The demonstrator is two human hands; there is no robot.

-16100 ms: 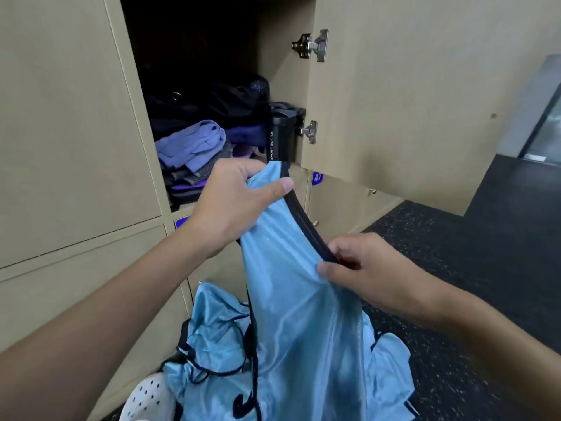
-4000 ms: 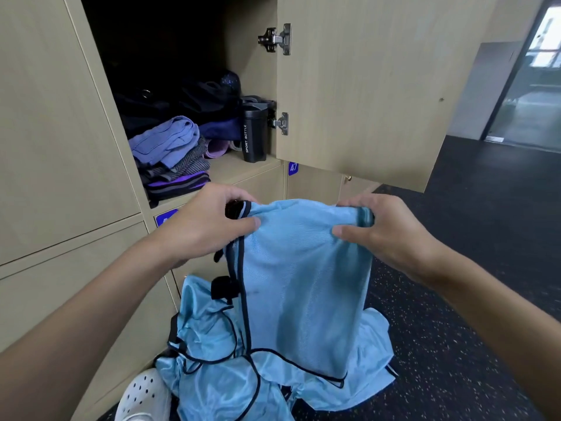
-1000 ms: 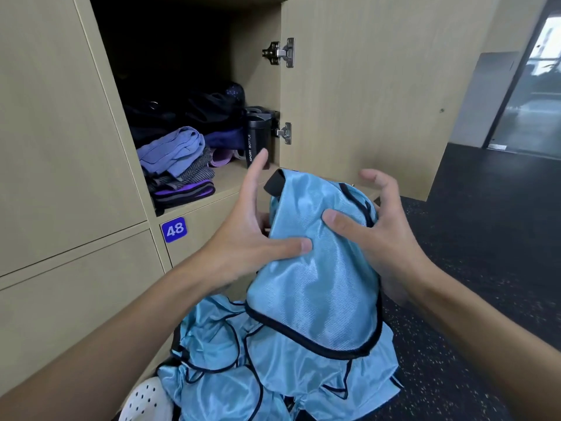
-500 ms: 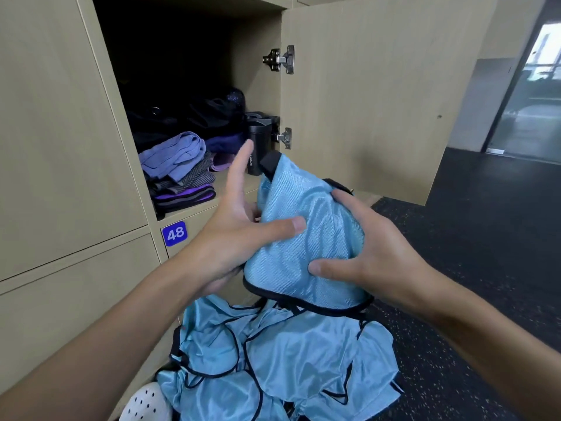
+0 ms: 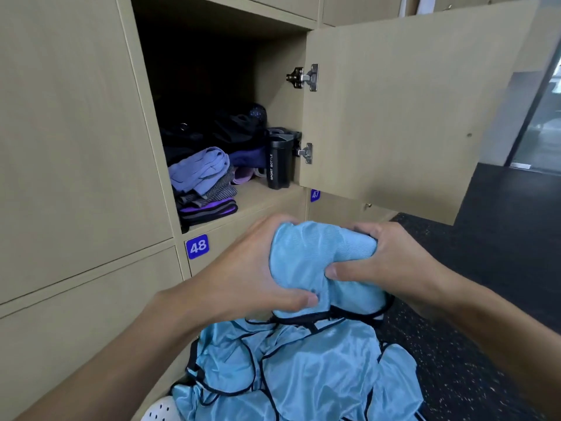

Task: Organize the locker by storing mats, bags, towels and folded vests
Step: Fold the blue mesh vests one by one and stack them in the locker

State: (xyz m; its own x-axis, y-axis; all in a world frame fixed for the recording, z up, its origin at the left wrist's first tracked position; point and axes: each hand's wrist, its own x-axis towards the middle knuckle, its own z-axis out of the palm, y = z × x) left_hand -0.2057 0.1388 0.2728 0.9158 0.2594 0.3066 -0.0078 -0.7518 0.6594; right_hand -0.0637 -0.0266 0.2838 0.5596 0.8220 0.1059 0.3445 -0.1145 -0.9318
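Plate 48 [image 5: 197,247]: this marks the door below the open locker shelf [image 5: 267,194], which is where you are aiming.
Folded clothes [image 5: 202,180]: a stack on the left of the shelf, with dark bags [image 5: 233,129] behind it.
Left hand [image 5: 252,268]: it grasps the left side of the folded vest [image 5: 315,253], thumb pressed across the front, fingers going round behind and out of sight.
Sport bottle [image 5: 277,164]: it stands upright at the right of the shelf, near the lower hinge. Bare shelf shows between it and the stack.
Folded vest, place: it is held in the air between your two hands, below and in front of the shelf and above the loose vests [image 5: 288,369].
Folded vest, handling: it looks light, thin and slick, with no stiffness of its own. Expect the folds to slide and open as soon as your grip eases.
Where to hold: clamp the folded layers from both sides, thumbs on the front. The black trim at the lower edge likely gives a firmer purchase than the shiny cloth.
Right hand [image 5: 391,259]: it grips the right side, thumb dug into the front fold, fingers curled over the top edge.
Door [image 5: 394,110]: it stands open to the right of the shelf, so the way in looks free.
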